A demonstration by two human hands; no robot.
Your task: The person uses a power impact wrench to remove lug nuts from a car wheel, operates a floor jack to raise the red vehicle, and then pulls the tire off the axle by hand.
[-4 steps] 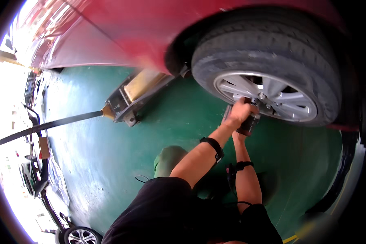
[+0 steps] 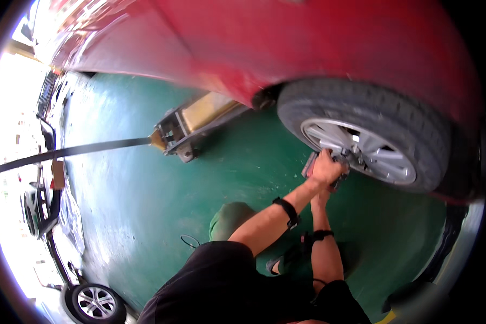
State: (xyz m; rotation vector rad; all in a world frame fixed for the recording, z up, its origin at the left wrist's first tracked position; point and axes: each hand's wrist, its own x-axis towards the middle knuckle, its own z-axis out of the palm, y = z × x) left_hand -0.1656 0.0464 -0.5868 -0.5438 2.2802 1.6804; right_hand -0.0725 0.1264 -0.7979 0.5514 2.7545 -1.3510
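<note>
My left hand (image 2: 327, 166) is closed over a dark, reddish-grey power wrench (image 2: 340, 175), whose front end is at the hub and lug nuts of a silver alloy wheel (image 2: 378, 154) with a black tyre (image 2: 364, 94). Just below, my right hand (image 2: 319, 195) grips the same tool from underneath, its fingers partly hidden. The wheel sits in the arch of a red car (image 2: 345, 38).
A yellow and grey floor jack (image 2: 205, 110) is under the car's side, its long handle (image 2: 75, 151) reaching left across the green floor (image 2: 146, 216). A loose wheel (image 2: 94, 301) lies at lower left. Other vehicles and clutter (image 2: 54, 216) line the bright left edge.
The view has shifted, so the car, wheel and my hands appear lower in the picture and the jack slightly right. Both hands still hold the wrench at the wheel.
</note>
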